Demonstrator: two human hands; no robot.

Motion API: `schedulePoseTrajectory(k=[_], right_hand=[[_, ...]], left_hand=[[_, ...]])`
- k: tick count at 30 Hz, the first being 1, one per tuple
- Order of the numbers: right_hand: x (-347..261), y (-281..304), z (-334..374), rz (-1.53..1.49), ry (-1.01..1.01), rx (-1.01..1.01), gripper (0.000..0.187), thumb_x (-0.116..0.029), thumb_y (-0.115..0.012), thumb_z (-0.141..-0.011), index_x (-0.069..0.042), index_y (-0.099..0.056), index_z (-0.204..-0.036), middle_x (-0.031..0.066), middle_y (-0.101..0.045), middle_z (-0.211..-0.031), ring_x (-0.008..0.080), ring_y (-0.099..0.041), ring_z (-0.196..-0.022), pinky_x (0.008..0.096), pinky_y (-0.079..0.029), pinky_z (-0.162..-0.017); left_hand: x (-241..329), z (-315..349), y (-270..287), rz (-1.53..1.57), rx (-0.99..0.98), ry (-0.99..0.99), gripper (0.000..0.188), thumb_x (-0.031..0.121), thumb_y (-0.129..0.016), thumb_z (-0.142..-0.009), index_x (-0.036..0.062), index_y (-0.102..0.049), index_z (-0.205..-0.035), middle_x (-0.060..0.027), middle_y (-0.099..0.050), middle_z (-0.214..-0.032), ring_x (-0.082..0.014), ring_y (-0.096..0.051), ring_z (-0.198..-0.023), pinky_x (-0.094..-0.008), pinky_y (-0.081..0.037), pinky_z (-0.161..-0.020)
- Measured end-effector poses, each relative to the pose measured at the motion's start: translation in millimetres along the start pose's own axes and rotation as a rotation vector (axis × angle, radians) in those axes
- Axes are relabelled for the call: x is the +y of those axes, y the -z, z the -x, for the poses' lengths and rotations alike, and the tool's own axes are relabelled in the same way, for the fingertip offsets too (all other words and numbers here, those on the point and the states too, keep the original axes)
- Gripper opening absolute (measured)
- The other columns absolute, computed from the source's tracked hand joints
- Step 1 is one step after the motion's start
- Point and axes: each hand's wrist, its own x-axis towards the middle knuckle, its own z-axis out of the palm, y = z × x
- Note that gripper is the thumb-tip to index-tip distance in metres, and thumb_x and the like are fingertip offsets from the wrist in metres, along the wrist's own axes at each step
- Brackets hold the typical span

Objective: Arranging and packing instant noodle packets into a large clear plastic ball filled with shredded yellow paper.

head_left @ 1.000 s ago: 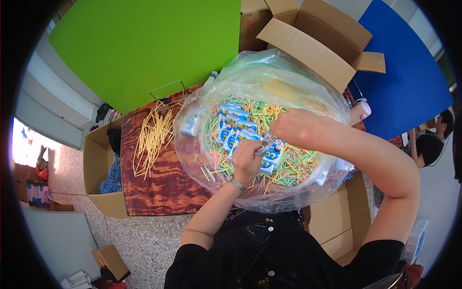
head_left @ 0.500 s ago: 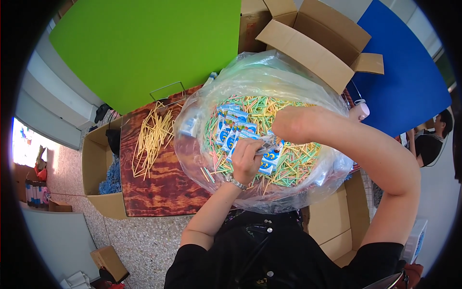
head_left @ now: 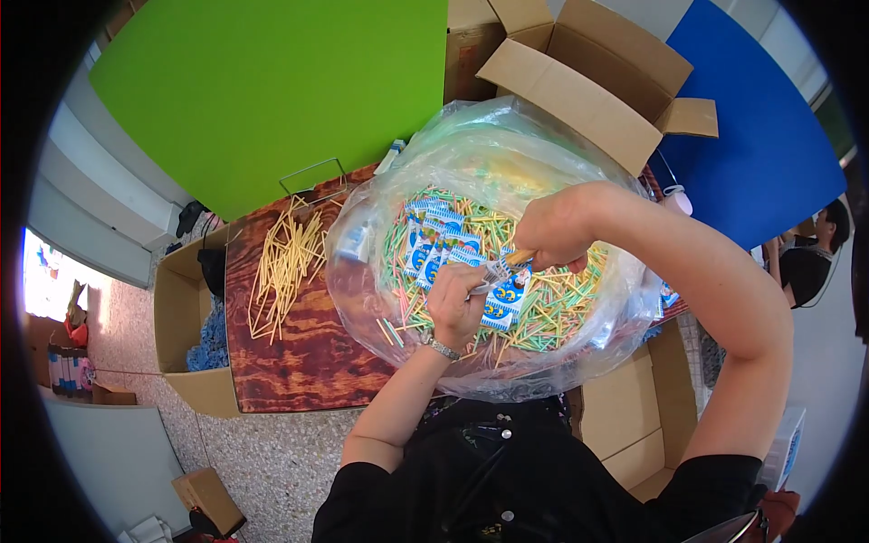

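A small blue-and-white packet (head_left: 495,272) is pinched in my left hand (head_left: 455,300), its mouth turned up to the right. My right hand (head_left: 558,232) grips a short bunch of yellowish sticks (head_left: 519,257), whose ends are at the mouth of that packet. How far they reach inside is hidden. Under both hands lies a wide heap of short pastel sticks (head_left: 566,294) in green, pink and yellow, in a big clear plastic bag (head_left: 362,294). Several flat packets (head_left: 430,231) of the same blue-and-white kind rest on the heap, left of and below my hands.
Long pale sticks (head_left: 288,262) lie loose on the wood-grain table (head_left: 308,376), left of the bag. Behind stands an open carton (head_left: 570,86), between a green panel (head_left: 272,90) and a blue panel (head_left: 760,118). Another person (head_left: 806,262) is at the far right.
My right hand has turned and lifted slightly, so the bunch of sticks now shows at the packet's mouth. My left hand has shifted slightly left and down, holding the packet.
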Motion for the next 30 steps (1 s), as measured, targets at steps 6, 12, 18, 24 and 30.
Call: schedulePoseTrajectory(k=[6,12,18,24,30], right_hand=[[-1.0,-0.3,-0.1,0.027,-0.015,0.002,0.025,-0.019,-0.054,-0.093,0.003,-0.061,-0.084,0.0101,-0.068,-0.069,0.0183,-0.069,-0.063,0.0341,-0.053,-0.060],[-7.5,2.8,3.8,0.057,-0.062,-0.014,0.026,-0.019,-0.052,-0.093,0.002,-0.063,-0.083,0.0105,-0.069,-0.070,0.0194,-0.069,-0.063,0.0339,-0.053,-0.062],[-6.8,5.0,1.0,0.051,-0.071,-0.071,0.024,-0.018,-0.052,-0.093,0.001,-0.065,-0.085,0.0086,-0.070,-0.068,0.0189,-0.069,-0.063,0.0337,-0.053,-0.063],[-23.1,-2.8,10.6,0.030,-0.191,0.067,0.019,-0.013,-0.056,-0.089,0.001,-0.068,-0.084,0.0132,-0.070,-0.077,0.0223,-0.070,-0.068,0.0374,-0.054,-0.067],[-9.6,-26.9,-7.5,0.382,0.095,0.567,0.014,-0.010,-0.057,-0.081,-0.001,-0.069,-0.079,0.0185,-0.068,-0.085,0.0296,-0.069,-0.075,0.0393,-0.055,-0.064]], left_hand=[[1.5,-0.9,0.7,-0.022,0.018,-0.029,0.028,-0.011,-0.071,-0.064,0.0026,-0.063,-0.086,-0.0111,-0.066,-0.084,-0.0274,-0.063,-0.076,-0.0352,-0.052,-0.068],[1.5,-3.0,4.2,-0.050,0.011,-0.073,0.026,-0.010,-0.072,-0.063,0.0023,-0.063,-0.085,-0.0115,-0.067,-0.086,-0.0280,-0.065,-0.079,-0.0357,-0.053,-0.070],[2.3,-6.6,7.0,-0.062,0.001,-0.101,0.026,-0.010,-0.071,-0.064,0.0024,-0.063,-0.085,-0.0110,-0.068,-0.087,-0.0279,-0.065,-0.079,-0.0358,-0.053,-0.070],[4.7,-6.0,4.3,-0.093,-0.012,-0.040,0.027,-0.008,-0.071,-0.065,0.0025,-0.064,-0.089,-0.0111,-0.066,-0.084,-0.0275,-0.064,-0.078,-0.0349,-0.050,-0.066],[15.5,-8.5,3.6,0.031,-0.194,0.221,0.024,-0.004,-0.072,-0.071,0.0031,-0.065,-0.093,-0.0132,-0.061,-0.076,-0.0267,-0.061,-0.071,-0.0347,-0.046,-0.061]])
